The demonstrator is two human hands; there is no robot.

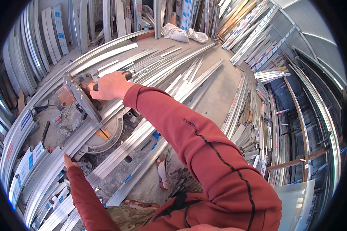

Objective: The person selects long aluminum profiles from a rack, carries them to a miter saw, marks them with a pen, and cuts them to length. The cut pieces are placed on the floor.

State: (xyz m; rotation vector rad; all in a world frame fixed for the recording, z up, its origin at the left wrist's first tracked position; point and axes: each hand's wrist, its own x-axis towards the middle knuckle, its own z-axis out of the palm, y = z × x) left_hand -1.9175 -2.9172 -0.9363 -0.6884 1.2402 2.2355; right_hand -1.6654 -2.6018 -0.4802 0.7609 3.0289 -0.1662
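the red sleeve (204, 154) fills the lower centre of the frame, running up toward centre left; at its end the right hand (111, 85) is closed around the dark handle (125, 76) of a mitre saw (85, 104) in the left centre; the saw's round base (104, 138) sits just below it; a long aluminium profile (115, 152) lies across the base, slanting from lower left toward upper right; the left hand (68, 161) in the lower left presses on this profile, fingers flat rather than wrapped; more profiles (181, 77) lie spread over the floor above centre; a white cloth (177, 34) lies at top centre; racks of stock (297, 115) fill the right side.
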